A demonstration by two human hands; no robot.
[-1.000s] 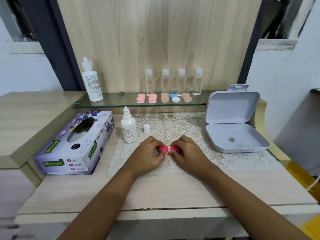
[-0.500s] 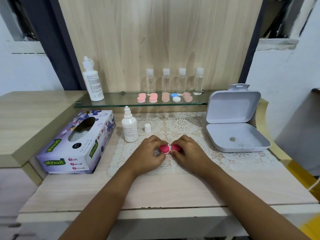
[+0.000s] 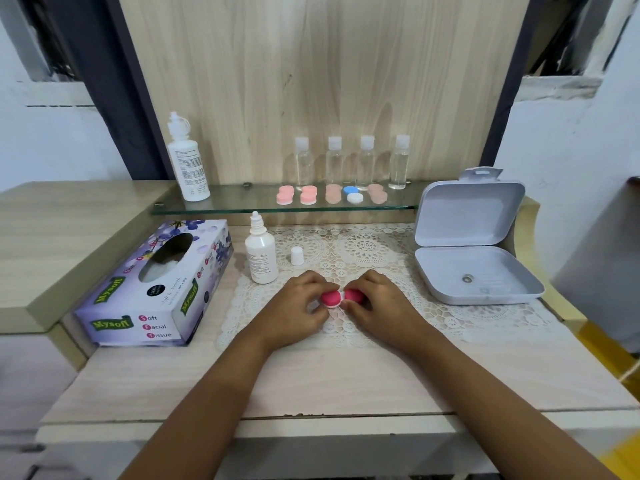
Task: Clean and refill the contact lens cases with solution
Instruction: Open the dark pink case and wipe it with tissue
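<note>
A pink contact lens case (image 3: 341, 298) with two round caps lies on the lace mat (image 3: 377, 251) at the table's middle. My left hand (image 3: 297, 308) grips its left cap and my right hand (image 3: 379, 306) grips its right cap. A small white solution bottle (image 3: 261, 255) stands uncapped just left of the hands, and its white cap (image 3: 297, 256) stands beside it. Several more lens cases (image 3: 331, 194), pink, peach and blue-white, lie in a row on the glass shelf (image 3: 242, 208).
A tissue box (image 3: 156, 289) lies at the left. An open grey hinged box (image 3: 474, 258) sits at the right. On the shelf stand a tall white bottle (image 3: 187, 164) and several small clear bottles (image 3: 349, 161). The table's front edge is near me.
The hands stay on the pink case with only small finger shifts on the caps. The view has shifted slightly.
</note>
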